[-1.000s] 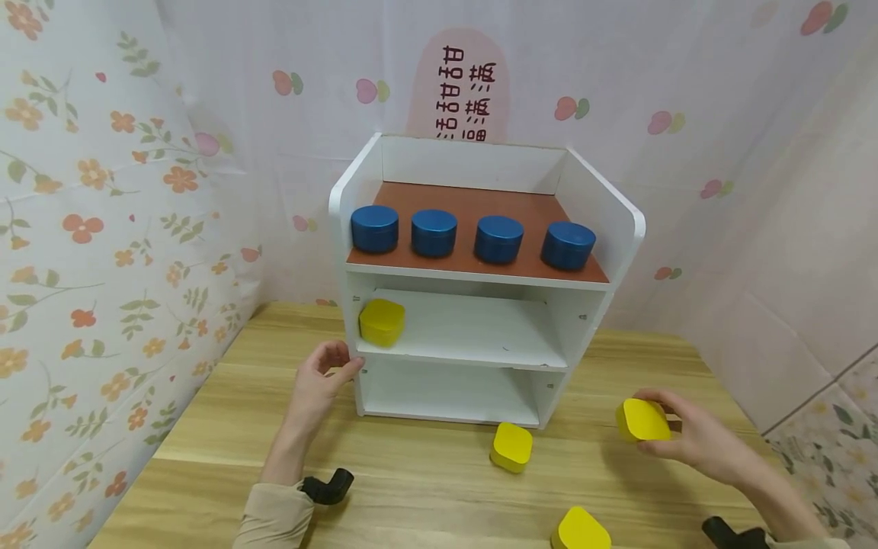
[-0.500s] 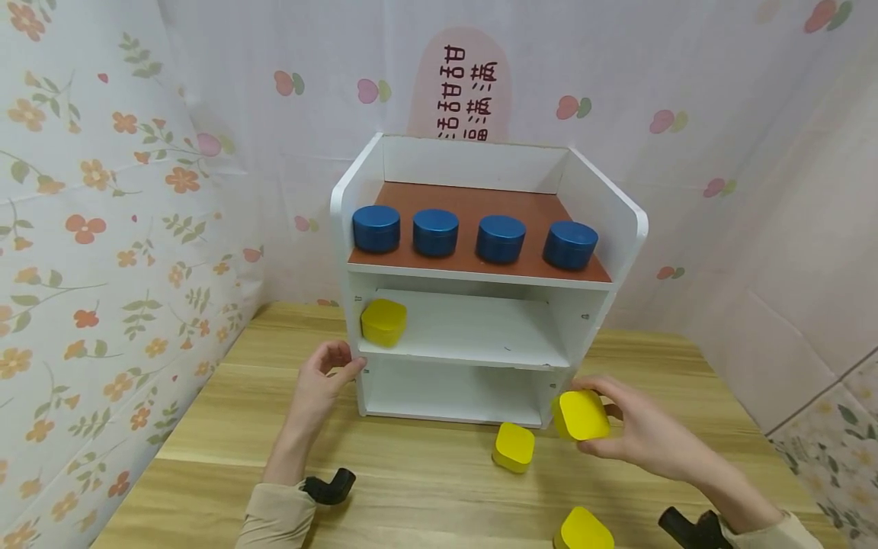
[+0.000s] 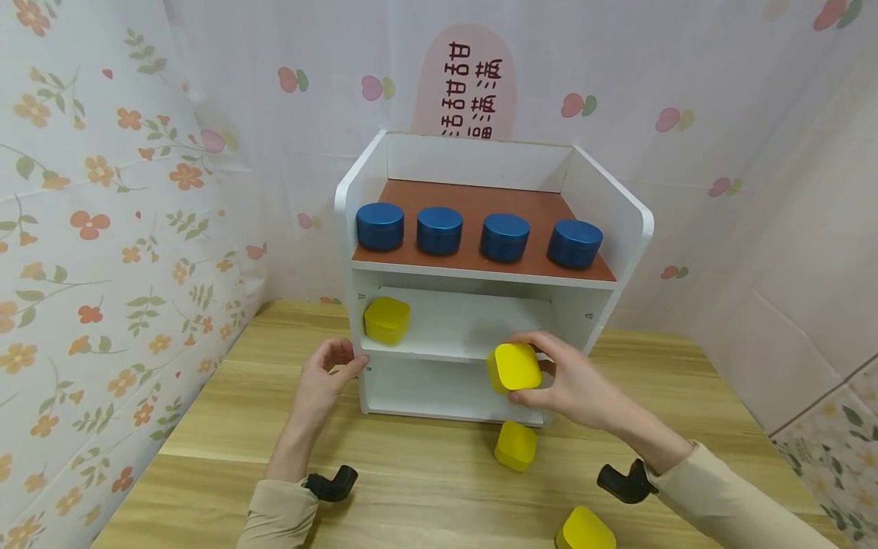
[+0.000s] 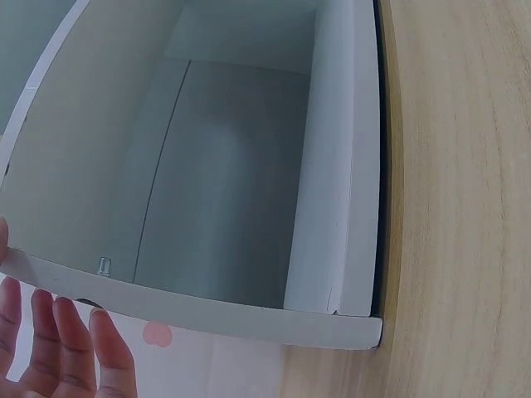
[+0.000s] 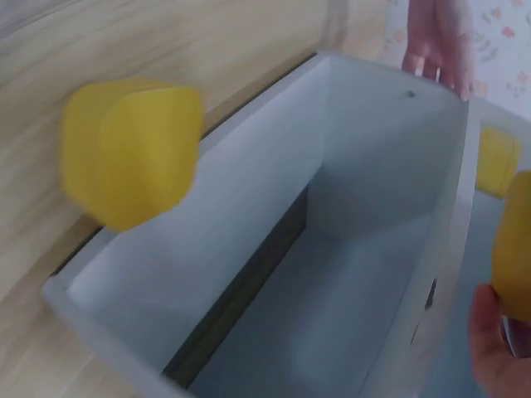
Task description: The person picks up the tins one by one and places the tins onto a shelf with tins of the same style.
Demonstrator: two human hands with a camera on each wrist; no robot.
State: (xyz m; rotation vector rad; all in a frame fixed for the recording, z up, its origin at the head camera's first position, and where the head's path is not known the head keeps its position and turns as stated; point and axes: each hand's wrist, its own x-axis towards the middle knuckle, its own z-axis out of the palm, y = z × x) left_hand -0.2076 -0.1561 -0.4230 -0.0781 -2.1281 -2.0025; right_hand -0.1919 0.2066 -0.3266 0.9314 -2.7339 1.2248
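Note:
My right hand (image 3: 579, 381) holds a yellow rounded-square box (image 3: 516, 368) between thumb and fingers, in front of the shelf unit's middle board. In the right wrist view that held box (image 5: 514, 257) shows at the right edge, the thumb against it. My left hand (image 3: 331, 374) grips the left side panel of the white shelf unit (image 3: 405, 268); in the left wrist view its fingers (image 4: 70, 340) lie along the panel's outer face. Another yellow box (image 3: 387, 320) sits at the left end of the middle shelf.
On the brown top shelf, several round blue tins (image 3: 439, 231) stand in a row. A yellow box (image 3: 516, 446) lies on the wooden table (image 3: 425, 488) before the unit's right front corner, another yellow box (image 3: 585, 528) nearer the front edge. Patterned cloth (image 3: 288, 183) hangs behind and at the sides.
My right hand has carried the yellow box leftward and up, from over the table at right to the front of the middle shelf. The left hand has stayed at the side panel.

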